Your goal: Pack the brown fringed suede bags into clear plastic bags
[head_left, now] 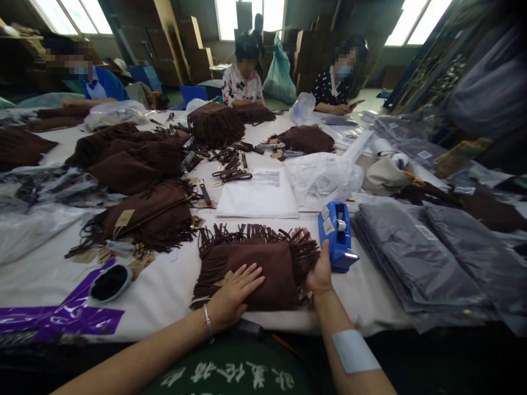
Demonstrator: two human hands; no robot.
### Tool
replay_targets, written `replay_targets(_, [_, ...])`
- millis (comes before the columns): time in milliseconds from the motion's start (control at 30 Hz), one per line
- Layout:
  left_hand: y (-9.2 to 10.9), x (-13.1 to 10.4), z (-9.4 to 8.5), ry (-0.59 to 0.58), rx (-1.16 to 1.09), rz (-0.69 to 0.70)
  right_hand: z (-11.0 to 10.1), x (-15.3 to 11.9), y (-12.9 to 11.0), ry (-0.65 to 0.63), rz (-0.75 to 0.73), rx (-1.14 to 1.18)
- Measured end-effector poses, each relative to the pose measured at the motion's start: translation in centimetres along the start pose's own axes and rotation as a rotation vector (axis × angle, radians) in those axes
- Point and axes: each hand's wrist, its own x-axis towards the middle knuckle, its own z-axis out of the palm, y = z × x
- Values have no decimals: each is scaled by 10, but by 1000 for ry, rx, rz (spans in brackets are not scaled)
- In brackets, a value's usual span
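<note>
A brown suede bag with fringe (263,263) lies flat on the white table (164,285) right in front of me. My left hand (233,293) rests palm down on its lower left part, fingers spread. My right hand (319,269) grips the bag's right edge, with fringe over the fingers. A blue tape dispenser (338,236) stands just right of that hand.
More brown fringed bags (140,214) are piled to the left and at the back. Folded grey plastic bags (415,258) lie on the right, white sheets (259,197) and a clear bag (325,178) ahead. Purple tape (61,315) marks the near left. Three people sit at the far side.
</note>
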Motion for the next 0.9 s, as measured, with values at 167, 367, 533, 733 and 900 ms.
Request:
replay_targets(167, [-9,0,11,2,6,63,30,-8,16,-275,-115,-734])
replay_targets(367, [15,-6,-11,20,-193,87,56,-34,21,-410,-254,-1115])
replay_targets(533, [-4,-37,-61,320,-552,-365,34,-54,-13,-160,-46,-557])
replay_targets(733, [-105,-84,-82,447,-1201,-1049,-36,-6,-22,203,692,-119])
replay_targets(900, [-132,-59,-81,276,-1521,-1047,-14,51,-17,-204,1029,-18])
